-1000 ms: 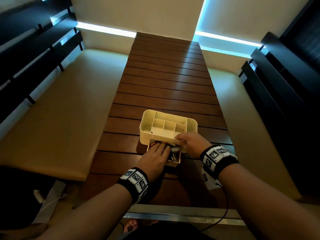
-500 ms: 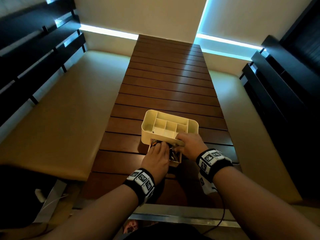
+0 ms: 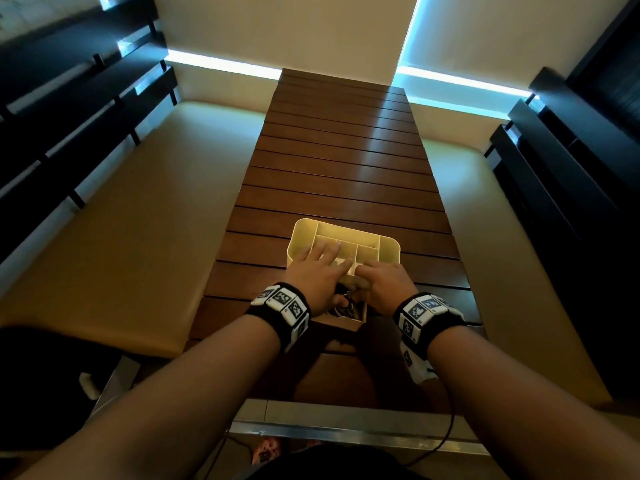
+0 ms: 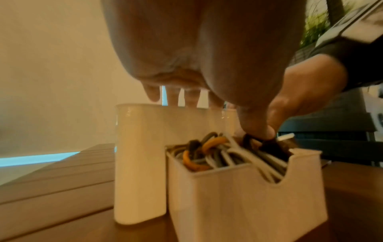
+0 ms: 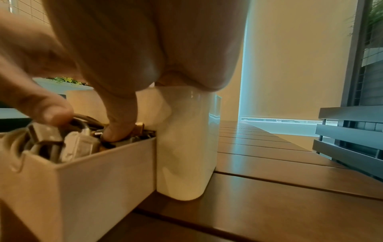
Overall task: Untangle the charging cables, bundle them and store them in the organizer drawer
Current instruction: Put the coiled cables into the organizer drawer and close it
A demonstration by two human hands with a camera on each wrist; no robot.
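Note:
A cream organizer (image 3: 346,233) with several top compartments stands on the slatted wooden table (image 3: 346,174). Its drawer (image 3: 349,323) is pulled out toward me and packed with coiled cables (image 4: 207,155) in orange, grey, white and black. My left hand (image 3: 318,268) lies on the organizer's top with fingers straight, and its thumb (image 4: 257,127) presses down on the cables. At the front right, my right hand (image 3: 381,282) rests on the organizer (image 5: 186,147), and its thumb (image 5: 118,129) pushes into the cables (image 5: 78,144) at the drawer's inner end. Its other fingers are hidden.
Padded beige benches (image 3: 138,237) run along both sides of the table, backed by dark slatted rails (image 3: 571,174). A metal edge (image 3: 346,434) borders the table's near end. A thin black cord (image 3: 446,431) hangs from my right wrist.
My left hand has moved from the drawer forward onto the organizer's top, leaving its thumb on the cables. The right hand stays at the front right corner.

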